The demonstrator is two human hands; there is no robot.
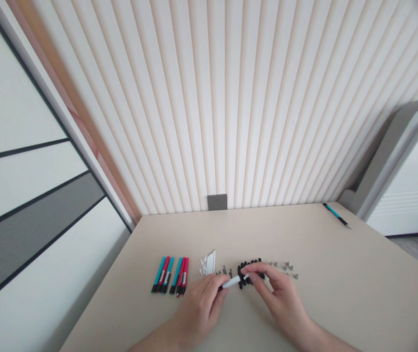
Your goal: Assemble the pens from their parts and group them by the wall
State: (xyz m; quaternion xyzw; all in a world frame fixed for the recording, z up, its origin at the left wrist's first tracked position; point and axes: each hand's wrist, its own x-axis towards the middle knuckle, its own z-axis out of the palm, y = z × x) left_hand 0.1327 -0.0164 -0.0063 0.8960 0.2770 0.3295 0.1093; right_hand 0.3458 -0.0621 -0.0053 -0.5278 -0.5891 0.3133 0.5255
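Observation:
My left hand [198, 308] and my right hand [278, 298] meet over the middle of the beige desk. A slim white pen barrel [234, 281] lies between them, gripped near its dark left end by my left fingers. My right fingertips pinch its other end, just in front of a heap of small black ribbed parts [247, 269]. Left of my hands lie several teal and red markers [168, 276] side by side. A bundle of white barrels [209, 262] lies behind my left hand. Small grey pieces [284, 266] are scattered beyond my right hand.
The beige desk [341, 274] meets a vertical ribbed wall panel with a grey socket [217, 202]. A teal pen [336, 214] lies at the far right corner. A white cabinet [407, 181] stands to the right, and white and grey panels run along the left.

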